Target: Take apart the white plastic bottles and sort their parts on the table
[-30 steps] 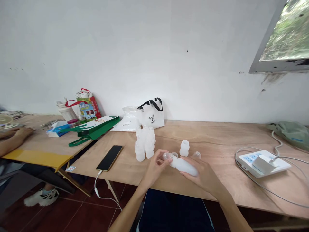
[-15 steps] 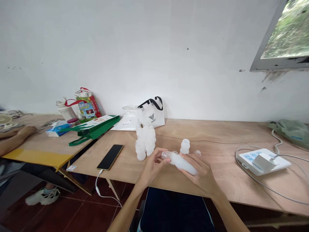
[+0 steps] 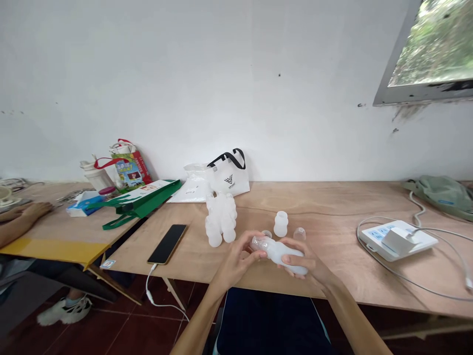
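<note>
Milky bottle (image 3: 286,264) slants between my two hands over the desk (image 3: 340,212), near the middle of the front edge, its neck end toward my left; whether it touches the surface I cannot tell. My right hand (image 3: 303,259) is closed around its body, thumb on the upper side, while my left hand (image 3: 244,250) pinches the clear cap (image 3: 261,243) at the neck end between thumb and fingers. Toward the front left corner lies a dark phone (image 3: 167,244), with a white cable (image 3: 148,291) running down past the front edge. Just beyond my hands, a clear dome (image 3: 299,234) sits on the right, and near it a short white container (image 3: 281,224) stands upright. Left of these, a cluster of white bottles (image 3: 221,217) stands packed together. Near the right end sits a white power strip (image 3: 417,249), looped by a gray cable (image 3: 402,290). Along the back edge, left of the middle, a white bag (image 3: 234,181) with black handles stands beside a plastic packet (image 3: 190,188); a gray-green cloth bag (image 3: 443,195) fills the back right corner.
</note>
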{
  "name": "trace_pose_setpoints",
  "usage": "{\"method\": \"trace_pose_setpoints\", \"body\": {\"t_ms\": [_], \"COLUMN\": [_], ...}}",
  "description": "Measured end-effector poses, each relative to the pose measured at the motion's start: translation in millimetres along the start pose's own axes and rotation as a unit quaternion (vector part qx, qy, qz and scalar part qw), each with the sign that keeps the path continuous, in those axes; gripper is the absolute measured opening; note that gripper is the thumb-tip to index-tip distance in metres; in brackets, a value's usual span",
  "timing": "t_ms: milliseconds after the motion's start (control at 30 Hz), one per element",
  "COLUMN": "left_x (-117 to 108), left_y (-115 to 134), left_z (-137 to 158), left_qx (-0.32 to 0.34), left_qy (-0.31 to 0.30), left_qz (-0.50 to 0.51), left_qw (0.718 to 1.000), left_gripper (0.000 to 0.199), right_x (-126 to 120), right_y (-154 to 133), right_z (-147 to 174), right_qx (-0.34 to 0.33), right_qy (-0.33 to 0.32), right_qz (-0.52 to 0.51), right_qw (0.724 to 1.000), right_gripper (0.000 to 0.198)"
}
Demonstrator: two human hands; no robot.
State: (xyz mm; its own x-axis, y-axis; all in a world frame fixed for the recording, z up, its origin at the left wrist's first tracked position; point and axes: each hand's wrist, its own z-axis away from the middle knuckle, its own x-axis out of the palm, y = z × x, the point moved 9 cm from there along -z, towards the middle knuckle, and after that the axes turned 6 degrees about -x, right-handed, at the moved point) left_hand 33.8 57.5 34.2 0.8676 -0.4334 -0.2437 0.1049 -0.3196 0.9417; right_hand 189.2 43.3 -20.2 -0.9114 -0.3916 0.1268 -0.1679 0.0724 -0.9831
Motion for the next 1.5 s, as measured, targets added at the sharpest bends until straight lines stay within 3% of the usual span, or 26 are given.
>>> {"method": "trace_pose_setpoints", "body": {"t_ms": [100,200,300,400,500,633,733,833,967,1067,1267,1500], "left_x": [2,-1,-8,-14,-22,-16,-8,-9,-13,-8,11,9], "left_y": [3,11,12,6,-1,-4,-10,-19,-41,-59,-88,-88], "left_z": [2,6,7,5,2,0,-2,-6,-12,-16,-22,-24], "left_qx": [-0.006,-0.012,-0.041,-0.070,-0.084,-0.081,-0.089,-0.087,-0.088,-0.082,-0.066,-0.040], "left_qy": [0.001,0.014,0.002,-0.005,0.038,0.053,0.034,0.028,0.022,0.014,0.011,0.012], "left_qz": [0.023,0.012,0.011,0.026,0.030,0.003,-0.039,-0.072,-0.114,-0.145,-0.225,-0.280], "left_qw": [1.000,1.000,0.999,0.997,0.995,0.995,0.995,0.993,0.989,0.986,0.972,0.959], "left_gripper": [0.040,0.039,0.036,0.039,0.046,0.042,0.038,0.037,0.034,0.031,0.015,0.015], "right_x": [12,21,27,27,29,34,26,9,-17,-31,-39,-39], "right_y": [5,-1,-11,-22,-28,-10,-1,3,8,13,20,21], "right_z": [2,4,5,6,3,-3,-9,-13,-14,-14,-17,-18], "right_qx": [0.027,0.016,0.008,0.002,-0.026,-0.001,-0.009,-0.023,-0.006,0.022,0.046,0.045], "right_qy": [-0.037,-0.063,-0.066,-0.027,0.004,-0.033,-0.010,0.054,0.119,0.128,0.117,0.129], "right_qz": [-0.106,-0.122,-0.031,0.088,0.196,0.317,0.358,0.394,0.480,0.524,0.521,0.518], "right_qw": [0.993,0.990,0.997,0.996,0.980,0.948,0.934,0.917,0.869,0.842,0.844,0.844], "right_gripper": [0.040,0.040,0.041,0.040,0.042,0.053,0.061,0.058,0.045,0.042,0.033,0.031]}}
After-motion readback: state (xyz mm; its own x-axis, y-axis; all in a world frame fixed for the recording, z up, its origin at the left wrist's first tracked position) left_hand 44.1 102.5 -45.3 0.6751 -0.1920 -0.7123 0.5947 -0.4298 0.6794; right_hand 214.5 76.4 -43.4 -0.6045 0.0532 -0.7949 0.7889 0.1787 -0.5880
